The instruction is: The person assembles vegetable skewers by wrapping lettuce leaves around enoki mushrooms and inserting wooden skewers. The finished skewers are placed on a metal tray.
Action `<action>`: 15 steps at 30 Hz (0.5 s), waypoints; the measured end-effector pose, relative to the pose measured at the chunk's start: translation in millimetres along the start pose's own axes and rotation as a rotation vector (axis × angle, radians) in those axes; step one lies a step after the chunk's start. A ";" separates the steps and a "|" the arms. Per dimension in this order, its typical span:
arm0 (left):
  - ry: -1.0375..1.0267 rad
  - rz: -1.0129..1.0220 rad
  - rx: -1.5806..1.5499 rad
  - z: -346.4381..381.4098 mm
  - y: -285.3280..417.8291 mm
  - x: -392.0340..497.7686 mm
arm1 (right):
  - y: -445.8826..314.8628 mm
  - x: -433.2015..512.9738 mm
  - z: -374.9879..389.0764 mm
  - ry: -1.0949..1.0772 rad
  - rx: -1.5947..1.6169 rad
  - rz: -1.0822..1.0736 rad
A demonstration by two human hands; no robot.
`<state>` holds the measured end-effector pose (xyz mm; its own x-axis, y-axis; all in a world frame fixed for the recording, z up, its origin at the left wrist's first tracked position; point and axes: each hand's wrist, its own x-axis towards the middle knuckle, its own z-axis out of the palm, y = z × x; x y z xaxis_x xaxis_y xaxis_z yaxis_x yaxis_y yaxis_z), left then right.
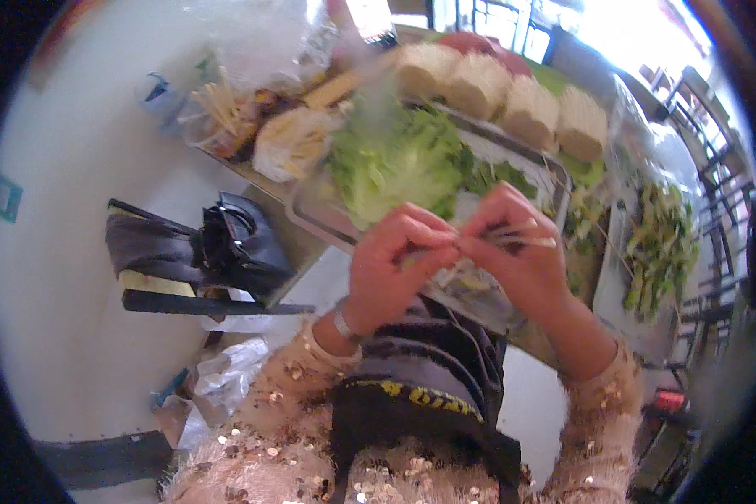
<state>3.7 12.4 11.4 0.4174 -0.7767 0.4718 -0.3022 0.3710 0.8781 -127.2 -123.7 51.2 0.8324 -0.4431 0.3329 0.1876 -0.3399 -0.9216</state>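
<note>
My left hand (400, 255) and my right hand (516, 246) meet at the fingertips above the front of a metal-rimmed tray (321, 223). Thin pale sticks (532, 236) are held in the right hand, their ends poking out past its fingers. The left thumb and forefinger are pinched together; whatever is between them is too small and blurred to make out. Just beyond the hands, a large head of leafy lettuce (397, 160) lies on the tray, with darker green leaves (498, 176) beside it. Below the hands is a clear plastic container or bag (472, 283) with pale pieces.
Several pale, fibrous bundles (479, 85) line the back. At the left stand a container of thin sticks (223, 120) and a plastic bag of yellowish strips (293, 142). Leafy greens (661, 252) lie on the right. A black bag (242, 233) rests on a chair at left.
</note>
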 end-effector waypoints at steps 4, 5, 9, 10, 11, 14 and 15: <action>0.140 -0.036 -0.159 5.1 -1.8 -1.6 | 1.0 2.0 -9.3 0.113 0.113 0.069; 0.201 -0.044 -0.175 4.6 -1.1 -0.2 | -0.5 5.8 -16.7 0.131 0.171 0.021; 0.394 -0.080 -0.264 -1.3 2.5 7.8 | -10.2 19.4 -53.8 0.281 0.089 -0.067; 0.419 -0.078 -0.264 -2.2 3.2 8.6 | -12.0 20.3 -60.0 0.262 0.058 -0.067; 0.435 -0.071 -0.279 -2.1 3.2 9.1 | -13.2 20.1 -64.0 0.262 0.033 -0.044; 0.483 -0.082 -0.334 -1.5 0.9 9.1 | -14.3 16.0 -70.3 0.057 -0.186 -0.013; 0.490 -0.091 -0.353 -1.7 -0.3 8.9 | -13.6 15.4 -71.6 0.008 -0.345 -0.019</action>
<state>9.0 6.2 15.6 0.7992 -0.5198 0.3020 0.0208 0.5260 0.8503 -154.2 -185.2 83.2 0.8260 -0.4404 0.3518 0.0140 -0.6079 -0.7939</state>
